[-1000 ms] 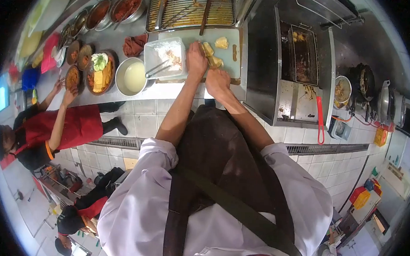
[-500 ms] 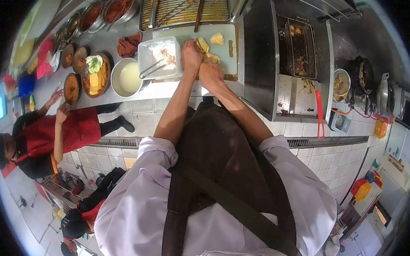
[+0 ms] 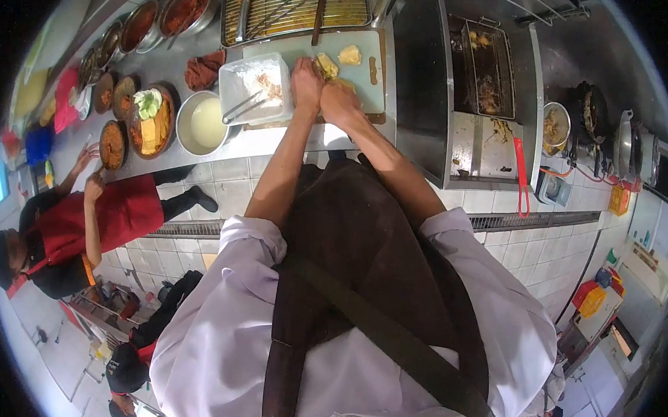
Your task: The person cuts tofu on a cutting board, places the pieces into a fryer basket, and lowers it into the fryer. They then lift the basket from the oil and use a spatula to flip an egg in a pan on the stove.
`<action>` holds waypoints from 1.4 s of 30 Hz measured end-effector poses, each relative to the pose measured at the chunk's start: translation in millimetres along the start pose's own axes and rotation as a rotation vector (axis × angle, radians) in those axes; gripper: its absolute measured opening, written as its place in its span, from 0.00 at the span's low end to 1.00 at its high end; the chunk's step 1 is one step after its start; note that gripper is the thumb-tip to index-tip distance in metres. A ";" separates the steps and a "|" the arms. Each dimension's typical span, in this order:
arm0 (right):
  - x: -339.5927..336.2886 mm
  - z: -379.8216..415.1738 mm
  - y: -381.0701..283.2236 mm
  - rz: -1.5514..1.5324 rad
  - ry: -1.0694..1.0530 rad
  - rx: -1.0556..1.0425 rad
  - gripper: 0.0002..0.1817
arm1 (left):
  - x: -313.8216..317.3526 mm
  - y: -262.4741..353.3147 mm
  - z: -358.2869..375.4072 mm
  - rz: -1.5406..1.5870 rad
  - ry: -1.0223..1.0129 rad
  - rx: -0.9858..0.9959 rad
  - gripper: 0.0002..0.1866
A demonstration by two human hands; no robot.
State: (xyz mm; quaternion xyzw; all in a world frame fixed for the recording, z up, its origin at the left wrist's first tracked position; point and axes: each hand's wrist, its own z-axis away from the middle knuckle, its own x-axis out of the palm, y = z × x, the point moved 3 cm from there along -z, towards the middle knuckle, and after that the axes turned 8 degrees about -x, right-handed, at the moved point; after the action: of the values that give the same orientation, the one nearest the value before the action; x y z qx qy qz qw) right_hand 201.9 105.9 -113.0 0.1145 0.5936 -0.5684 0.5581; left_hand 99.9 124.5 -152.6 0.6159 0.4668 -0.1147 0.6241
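Two yellow food pieces (image 3: pixel 339 58) lie done on my pale green cutting board (image 3: pixel 369 91), while my left hand (image 3: pixel 307 80) and right hand (image 3: pixel 338 103) press together, closed over another.

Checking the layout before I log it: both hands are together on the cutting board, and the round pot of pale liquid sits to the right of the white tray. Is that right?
Not quite. In the head view the pot of pale liquid sits to the left of the white tray, not the right. The rest holds: the left hand and right hand are together on the cutting board.
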 end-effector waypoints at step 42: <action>69.1 64.2 13.7 -0.115 0.085 0.196 0.18 | -2.3 5.2 6.7 -0.169 -0.071 0.101 0.20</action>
State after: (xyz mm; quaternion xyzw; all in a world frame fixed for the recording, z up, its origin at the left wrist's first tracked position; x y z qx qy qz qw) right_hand 222.4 24.5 -158.0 0.1585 0.5638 -0.6494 0.4851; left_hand 105.4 118.8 -148.8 0.6006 0.4884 -0.2118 0.5966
